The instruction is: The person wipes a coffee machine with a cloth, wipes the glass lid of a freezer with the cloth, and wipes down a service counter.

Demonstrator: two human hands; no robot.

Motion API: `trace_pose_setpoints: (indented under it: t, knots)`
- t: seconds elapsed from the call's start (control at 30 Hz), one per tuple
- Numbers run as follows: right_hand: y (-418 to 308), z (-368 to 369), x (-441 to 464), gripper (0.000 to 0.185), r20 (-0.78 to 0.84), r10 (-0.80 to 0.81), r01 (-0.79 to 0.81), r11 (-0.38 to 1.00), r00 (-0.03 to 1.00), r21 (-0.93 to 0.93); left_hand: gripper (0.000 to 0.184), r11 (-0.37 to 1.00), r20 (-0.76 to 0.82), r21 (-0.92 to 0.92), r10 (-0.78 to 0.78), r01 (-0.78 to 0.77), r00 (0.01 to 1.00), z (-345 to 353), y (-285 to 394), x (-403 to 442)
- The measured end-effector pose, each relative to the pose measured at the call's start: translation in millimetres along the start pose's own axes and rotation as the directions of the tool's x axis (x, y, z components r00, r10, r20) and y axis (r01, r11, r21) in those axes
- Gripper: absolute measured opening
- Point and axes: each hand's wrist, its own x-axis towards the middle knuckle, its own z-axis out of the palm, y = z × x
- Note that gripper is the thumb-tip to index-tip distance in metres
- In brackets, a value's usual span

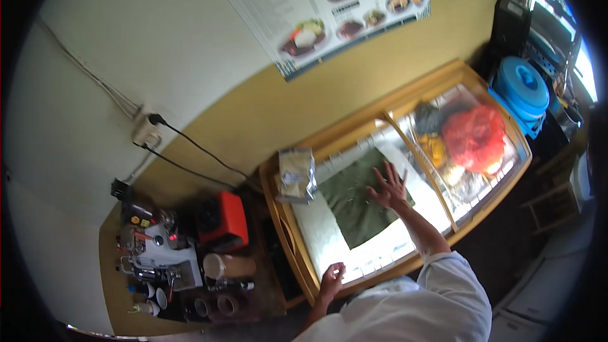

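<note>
A dark green cloth (354, 202) lies spread over the bright glass top (310, 228) of a wood-framed case. My right hand (389, 187) rests flat on the cloth's right part, its fingers spread. At the front edge of the case is my left hand (332, 276), apart from the cloth. Its fingers are curled, and a small bright spot shows at them; whether they hold anything is unclear. Small pale specks are scattered on the cloth. To the left of the cloth, a clear packet with pale contents (296, 174) lies on the case's corner.
Under the right section of glass is a red plastic bag (475, 136). A blue lidded container (522, 88) stands beyond the right end. On the left are a red-and-black machine (225, 221), a jar (228, 267) and several cups. Black cables (196, 171) run from a wall socket.
</note>
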Motion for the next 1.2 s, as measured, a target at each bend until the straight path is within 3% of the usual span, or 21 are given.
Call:
trace_pose_setpoints:
  t: [0.07,0.2,0.23,0.37,0.4,0.47,0.57,0.6,0.63,0.77,0.87,0.9,0.97,1.1,1.13,1.2]
  knots:
    - [10,7,14,0.078,-0.026,0.130,-0.130,0.991,0.991,0.035,0.043,0.994,0.027,0.077,0.077,-0.079,0.997,-6,-16,18]
    - [2,20,-9,0.091,-0.063,0.068,-0.064,0.996,0.996,0.066,0.038,0.925,0.075,0.250,0.275,-0.285,0.959,-6,21,22]
    - [-3,23,-23,0.092,-0.087,0.009,-0.005,0.999,0.996,0.050,0.039,0.931,0.087,0.263,0.237,-0.252,0.968,-6,26,27]
    - [-30,35,-101,0.093,-0.039,-0.210,0.210,0.978,0.977,-0.008,0.046,0.615,0.152,0.575,0.567,-0.539,0.809,-4,47,41]
    - [-38,36,-122,0.094,0.003,-0.256,0.256,0.967,0.967,0.010,0.051,0.555,0.150,0.627,0.603,-0.547,0.784,-4,39,48]
    - [-53,40,-164,0.093,0.067,-0.291,0.280,0.949,0.954,0.143,0.056,0.458,0.163,0.698,0.648,-0.551,0.744,0,26,54]
    - [-56,42,-199,0.087,0.051,-0.354,0.319,0.888,0.934,0.331,0.066,0.318,0.261,0.792,0.595,-0.522,0.760,0,11,41]
    - [-54,36,-194,0.086,0.051,-0.362,0.335,0.900,0.931,0.279,0.067,0.231,0.307,0.823,0.587,-0.519,0.749,-1,10,36]
    - [-51,26,-188,0.086,0.052,-0.369,0.349,0.910,0.928,0.224,0.069,0.352,0.249,0.798,0.547,-0.489,0.800,-1,-1,35]
    - [-25,24,-149,0.085,-0.053,-0.351,0.354,0.911,0.935,0.212,0.069,0.419,0.075,0.853,0.489,-0.310,0.869,-5,-16,17]
    - [-9,11,-92,0.090,-0.085,-0.224,0.232,0.967,0.971,0.103,0.071,0.373,0.086,0.874,0.511,-0.311,0.855,-12,0,-9]
    - [-7,11,-74,0.092,-0.114,-0.148,0.159,0.982,0.982,0.099,0.090,0.444,0.153,0.804,0.490,-0.397,0.858,-24,-29,11]
    - [-16,11,-54,0.089,-0.154,-0.090,0.104,0.991,0.984,0.086,0.087,0.436,0.137,0.805,0.524,-0.403,0.841,-24,-30,6]
    - [-60,51,-93,0.082,-0.204,-0.151,0.149,0.988,0.967,-0.024,0.085,0.458,0.080,0.774,0.614,-0.437,0.785,-21,-41,10]
    - [-66,55,-111,0.080,-0.162,-0.175,0.195,0.975,0.971,0.112,0.085,0.464,0.067,0.766,0.630,-0.444,0.774,-21,-44,11]
    - [-74,51,-145,0.079,-0.158,-0.299,0.320,0.937,0.941,0.138,0.084,0.475,0.047,0.755,0.647,-0.451,0.761,-20,-49,11]
